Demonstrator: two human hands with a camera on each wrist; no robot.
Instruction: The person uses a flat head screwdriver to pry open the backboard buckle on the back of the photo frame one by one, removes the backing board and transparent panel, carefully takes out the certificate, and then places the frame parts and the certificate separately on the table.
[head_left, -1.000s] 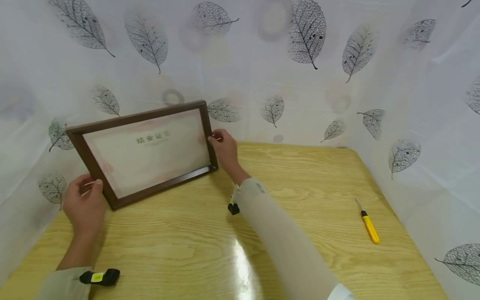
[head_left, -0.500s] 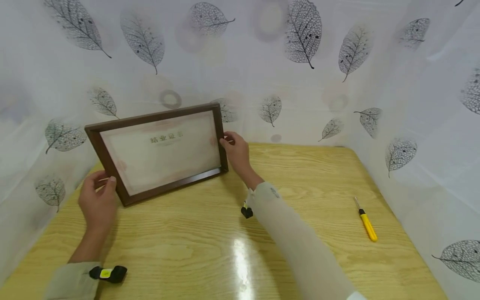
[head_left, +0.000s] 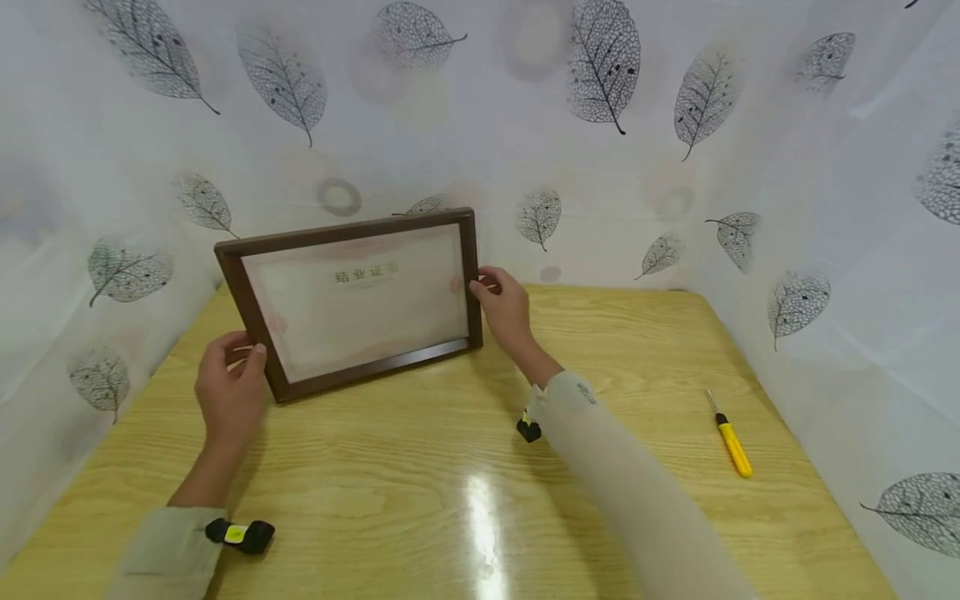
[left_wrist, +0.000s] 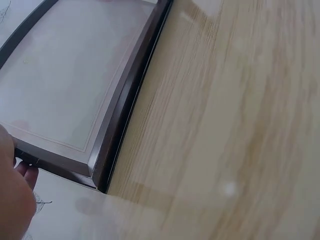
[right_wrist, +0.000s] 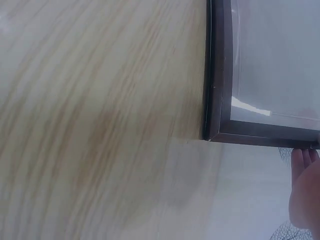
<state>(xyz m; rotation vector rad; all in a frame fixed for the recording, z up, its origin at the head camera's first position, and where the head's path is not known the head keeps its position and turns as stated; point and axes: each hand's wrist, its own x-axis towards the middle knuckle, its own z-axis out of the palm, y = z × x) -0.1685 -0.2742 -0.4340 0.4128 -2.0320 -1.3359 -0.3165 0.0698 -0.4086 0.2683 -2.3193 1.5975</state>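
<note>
A dark brown picture frame (head_left: 375, 368) stands upright, angled, at the back left of the table, with a pale certificate (head_left: 360, 312) inside it. Printed characters run across the upper part of the certificate. My left hand (head_left: 231, 387) grips the frame's left side near its lower corner, thumb in front and fingers behind. On the opposite side my right hand (head_left: 510, 312) pinches the right edge about halfway up. Both wrist views show the frame's bottom edge at the table surface; the fingertips behind the frame are partly hidden.
A screwdriver (head_left: 733, 446) with a yellow handle lies at the right of the wood-grain table (head_left: 390, 500). White curtains (head_left: 510, 108) with a leaf print enclose the table at the back and on both sides.
Both hands have moved the frame to the right across the table, still holding it by its two sides. The screwdriver lies where it was.
</note>
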